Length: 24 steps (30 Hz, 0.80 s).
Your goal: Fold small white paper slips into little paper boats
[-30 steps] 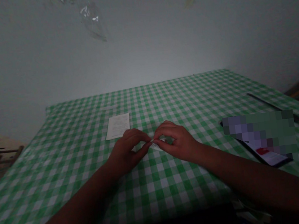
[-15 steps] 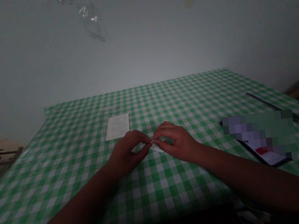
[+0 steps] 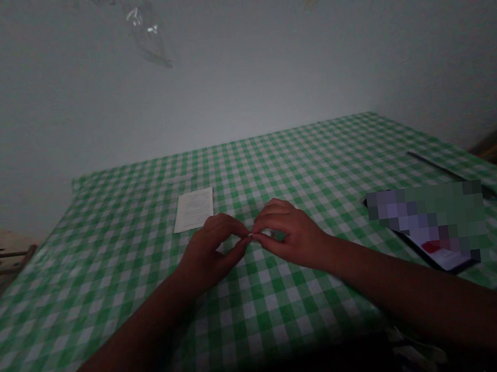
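Observation:
Fingertip to fingertip, my left hand [image 3: 214,248] and my right hand [image 3: 289,232] meet over the middle of the table. Each is closed in a pinch of thumb and fingers on a small piece of white paper [image 3: 251,235]. Only a thin edge of it shows between the fingertips; the rest is hidden by my right hand. Beyond my left hand a printed sheet of paper [image 3: 194,209] lies flat on the checked cloth, apart from the fingers.
A green and white checked tablecloth [image 3: 264,311] covers the table. To the right lie a phone [image 3: 450,258], partly blurred out, and a thin dark rod [image 3: 440,166]. A pale wall [image 3: 252,71] stands behind, with a clear plastic piece [image 3: 148,35] on it.
The printed flap of the small paper that hung below my fingertips no longer shows; only a narrow edge is visible. Both hands keep nearly the same place and pinch.

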Tool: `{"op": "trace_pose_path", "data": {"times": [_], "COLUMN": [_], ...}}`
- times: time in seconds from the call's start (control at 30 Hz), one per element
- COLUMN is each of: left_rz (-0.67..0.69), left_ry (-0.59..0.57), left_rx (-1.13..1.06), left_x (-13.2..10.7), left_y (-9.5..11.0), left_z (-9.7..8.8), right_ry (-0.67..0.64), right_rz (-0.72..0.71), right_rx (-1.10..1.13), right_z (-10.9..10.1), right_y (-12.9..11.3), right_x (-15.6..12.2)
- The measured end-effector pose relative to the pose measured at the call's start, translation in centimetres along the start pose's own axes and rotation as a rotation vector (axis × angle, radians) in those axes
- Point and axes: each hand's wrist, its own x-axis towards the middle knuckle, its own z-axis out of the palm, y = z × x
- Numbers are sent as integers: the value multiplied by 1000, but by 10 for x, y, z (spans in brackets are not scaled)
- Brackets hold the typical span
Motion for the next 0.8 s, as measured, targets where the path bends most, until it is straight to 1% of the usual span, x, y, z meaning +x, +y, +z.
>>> {"op": "trace_pose_path", "data": {"times": [0.13, 0.27, 0.37, 0.47, 0.63, 0.8], "left_rz": [23, 46, 73, 89, -3, -72], "left_ry": [-24, -24, -5, 37, 84, 96], "left_rx": [26, 32, 60, 105, 176, 190], "left_x": [-1, -3, -3, -2, -3, -3], "left_y": [0, -2, -2, -2, -6, -8], "left_z": [0, 1, -1, -5, -14, -13], "right_ry": [-24, -44, -46, -35, 9, 17], "right_rz": [-26, -41, -44, -30, 39, 73], "right_rx": [-51, -82, -92, -109, -138, -145], "right_z": [-2, -4, -4, -6, -11, -12], "right_y": [-3, -5, -5, 0, 11, 10], "right_x": [0, 0, 1, 2, 3, 2]}}
